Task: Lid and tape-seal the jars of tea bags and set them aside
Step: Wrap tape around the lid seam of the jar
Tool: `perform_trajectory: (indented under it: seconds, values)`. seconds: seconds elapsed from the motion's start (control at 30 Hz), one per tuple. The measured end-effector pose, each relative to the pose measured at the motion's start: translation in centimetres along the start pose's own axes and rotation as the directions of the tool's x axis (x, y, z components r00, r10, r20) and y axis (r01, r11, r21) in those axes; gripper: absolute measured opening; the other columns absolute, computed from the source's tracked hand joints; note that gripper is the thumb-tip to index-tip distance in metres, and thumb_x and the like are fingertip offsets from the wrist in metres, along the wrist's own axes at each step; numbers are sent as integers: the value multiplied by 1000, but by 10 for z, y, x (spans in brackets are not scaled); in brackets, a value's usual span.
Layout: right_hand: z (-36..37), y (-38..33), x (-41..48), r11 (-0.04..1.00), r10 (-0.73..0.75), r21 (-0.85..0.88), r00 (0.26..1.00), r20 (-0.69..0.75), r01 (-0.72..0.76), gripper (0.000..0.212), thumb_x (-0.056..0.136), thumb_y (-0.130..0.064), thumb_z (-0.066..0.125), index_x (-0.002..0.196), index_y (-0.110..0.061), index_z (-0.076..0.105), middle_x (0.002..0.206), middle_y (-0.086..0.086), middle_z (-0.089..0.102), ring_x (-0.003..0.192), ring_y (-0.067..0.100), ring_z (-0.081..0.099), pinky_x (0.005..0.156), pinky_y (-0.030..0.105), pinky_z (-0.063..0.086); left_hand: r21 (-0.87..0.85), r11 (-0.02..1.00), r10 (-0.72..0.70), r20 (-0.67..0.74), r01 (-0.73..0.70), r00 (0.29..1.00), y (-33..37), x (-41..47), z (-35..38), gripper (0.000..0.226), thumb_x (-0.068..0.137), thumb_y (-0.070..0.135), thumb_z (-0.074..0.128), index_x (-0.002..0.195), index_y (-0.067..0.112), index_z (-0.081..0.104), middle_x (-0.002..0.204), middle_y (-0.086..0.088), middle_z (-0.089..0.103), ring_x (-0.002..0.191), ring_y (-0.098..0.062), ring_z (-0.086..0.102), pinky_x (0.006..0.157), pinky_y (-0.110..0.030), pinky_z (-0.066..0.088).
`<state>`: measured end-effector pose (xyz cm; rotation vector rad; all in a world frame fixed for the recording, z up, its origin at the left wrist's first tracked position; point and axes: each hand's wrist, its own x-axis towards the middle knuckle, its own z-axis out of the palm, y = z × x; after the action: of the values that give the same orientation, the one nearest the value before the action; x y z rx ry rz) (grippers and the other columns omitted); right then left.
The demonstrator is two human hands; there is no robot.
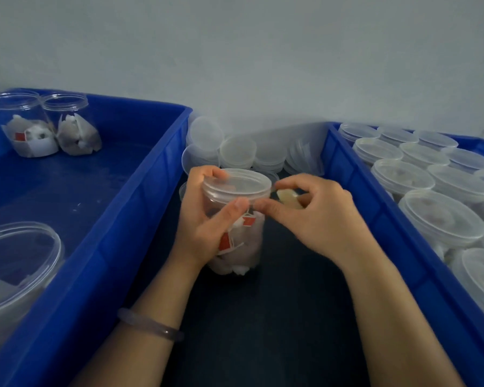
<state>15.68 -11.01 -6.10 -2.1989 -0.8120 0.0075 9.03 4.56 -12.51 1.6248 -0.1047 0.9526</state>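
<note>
The left grip (204, 219) is wrapped around a clear jar (243, 244) of tea bags, thumb on the near side just under the lid (236, 185), fingers curled over the lid's far rim. The right grip (319, 219) pinches a small pale tape roll (288, 197) just right of the lid, its forefinger meeting the left thumb at the lid's lower edge. The jar stands upright on the dark bench (277, 317) between two blue bins. Loose lids (235, 152) are piled behind it. The left bin (140, 191) holds two open jars (25, 127) at its far end and another (20, 255) near. The right bin (375, 208) is packed with lidded jars (442, 216).
</note>
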Motion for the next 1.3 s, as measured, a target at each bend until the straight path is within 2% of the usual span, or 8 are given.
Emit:
perform_trajectory:
  seconds: [0.13,0.43,0.6,0.77,0.87,1.03,1.13,1.3]
  values:
    - [-30,1,-3,991,10,131,987,159,-31,72,43,-77,57,102,-38,67,79,-11,72,49,4,62,46,11,43,-147,981,-106,136,126,985,7,8,-3,35,75,37,61,103,21,47,94,17,63,87,-8,61,73,-25,51]
    - [-32,-1,0,989,2,142,979,203,-32,68,43,-77,54,102,-46,62,78,-15,71,49,7,63,49,14,44,-209,933,-252,199,293,947,16,10,-8,52,67,49,71,103,19,49,100,-5,56,83,-19,61,66,-33,53]
    - [-32,4,0,958,-3,273,953,304,-84,84,44,-69,65,123,-41,58,77,1,67,45,8,49,47,15,43,-276,877,-310,296,392,903,23,9,-5,78,58,63,78,112,16,50,105,-8,60,88,-22,63,69,-35,55]
    - [-33,12,2,939,-55,320,862,504,-128,63,51,-58,71,112,-53,54,66,-18,61,48,3,48,48,16,43,-143,894,-342,392,424,854,28,8,-6,100,49,73,76,132,29,42,116,4,65,108,-17,64,80,-27,54]
    - [-29,13,3,939,-89,332,872,482,-88,51,57,-59,68,106,-51,58,68,-18,63,49,2,49,49,16,44,-81,899,-387,311,430,868,32,9,-3,104,38,73,80,126,32,42,117,3,60,104,-8,65,77,-19,53]
    - [-14,9,5,933,-32,354,965,260,-64,60,48,-67,66,103,-46,59,71,-13,62,55,1,51,52,19,45,8,947,-320,62,320,945,30,14,-1,70,55,58,76,111,27,49,106,11,64,96,1,65,68,-12,53]
    - [-5,5,6,914,-88,407,980,180,8,54,55,-58,69,106,-43,58,75,-23,64,63,-4,55,53,10,42,167,952,-278,112,258,954,26,10,4,93,55,65,75,130,28,35,118,19,52,109,10,54,82,-9,47]
    - [-11,2,4,933,-215,349,917,337,90,55,77,-22,77,122,-41,54,97,-24,68,89,-4,64,63,10,49,203,945,-274,62,257,960,20,8,2,124,41,74,75,142,19,30,120,21,50,113,11,50,86,-2,40]
